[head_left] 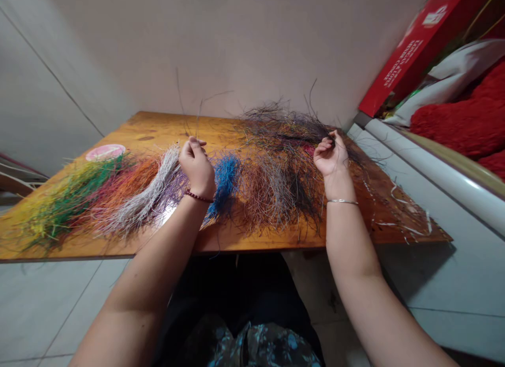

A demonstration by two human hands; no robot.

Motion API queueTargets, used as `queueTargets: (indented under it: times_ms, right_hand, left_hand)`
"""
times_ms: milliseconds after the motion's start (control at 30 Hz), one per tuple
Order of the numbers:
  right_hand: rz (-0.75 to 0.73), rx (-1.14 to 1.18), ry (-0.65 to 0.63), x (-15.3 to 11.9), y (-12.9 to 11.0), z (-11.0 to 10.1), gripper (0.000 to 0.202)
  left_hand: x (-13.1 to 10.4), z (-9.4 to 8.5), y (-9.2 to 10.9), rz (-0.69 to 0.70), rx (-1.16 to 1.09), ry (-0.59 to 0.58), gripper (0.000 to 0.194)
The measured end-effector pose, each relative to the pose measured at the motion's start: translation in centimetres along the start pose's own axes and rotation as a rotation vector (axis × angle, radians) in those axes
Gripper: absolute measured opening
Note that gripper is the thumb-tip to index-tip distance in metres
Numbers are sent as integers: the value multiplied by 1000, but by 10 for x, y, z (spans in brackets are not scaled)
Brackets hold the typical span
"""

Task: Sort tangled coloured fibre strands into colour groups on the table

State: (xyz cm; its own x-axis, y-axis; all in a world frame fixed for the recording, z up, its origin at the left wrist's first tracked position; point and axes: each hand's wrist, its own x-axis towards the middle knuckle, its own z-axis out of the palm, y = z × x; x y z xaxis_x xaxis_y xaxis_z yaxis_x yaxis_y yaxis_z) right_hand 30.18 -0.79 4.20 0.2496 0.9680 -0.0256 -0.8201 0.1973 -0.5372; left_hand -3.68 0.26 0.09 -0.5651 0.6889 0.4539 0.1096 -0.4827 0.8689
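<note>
My left hand [197, 166] is closed on a few thin dark strands [198, 112] that stick up above its fingers, over the table between the white and blue bundles. My right hand [332, 154] pinches the right end of a dark, tangled strand bundle [286, 126] at the back right. Below the dark bundle lie brown and grey strands [272, 191]. A blue bundle [224, 180] is just right of my left wrist. To the left are white strands [148, 196], purple strands [171, 191], orange-red strands [122, 191], and green and yellow strands [71, 193].
The wooden table [165, 126] stands against a wall. A round pink-and-white disc [105, 152] lies at its back left. White scraps [410, 229] and loose threads lie at the right end. Beyond are a red box [406, 49] and red fluffy fabric [461, 114].
</note>
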Motion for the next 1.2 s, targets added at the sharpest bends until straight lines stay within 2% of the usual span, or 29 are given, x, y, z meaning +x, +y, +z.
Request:
queueTargets:
  times_ms: [133, 233, 300, 400, 467, 567, 700, 967, 1100, 1200]
  right_hand:
    - [9, 77, -92, -1, -4, -2, 24]
    - [26, 144, -130, -1, -6, -6, 24]
    - [38, 180, -151, 0, -6, -8, 24]
    - [59, 191, -172, 2, -5, -10, 24]
    - [70, 175, -170, 3, -4, -9, 24]
    - [73, 132, -162, 5, -2, -8, 24]
    - [76, 93, -149, 4, 0, -5, 25]
    - [33, -7, -100, 0, 1, 0, 26]
    - [10, -44, -111, -1, 3, 0, 27]
    - [9, -44, -111, -1, 4, 1, 27]
  left_hand:
    - [-12, -3, 7, 156, 313, -213, 46]
    - [-26, -5, 15, 265, 718, -457, 44]
    - [-36, -4, 21, 370, 965, -668, 42]
    - [-49, -2, 25, 530, 1085, -932, 45]
    - [-53, 0, 25, 577, 1072, -1009, 47]
    - [-53, 0, 24, 584, 1034, -1039, 47]
    - [-52, 0, 22, 580, 928, -1017, 40]
    - [-61, 2, 16, 577, 674, -872, 30]
    - [-62, 3, 12, 540, 597, -732, 30]
    - [-65, 2, 11, 581, 591, -689, 32]
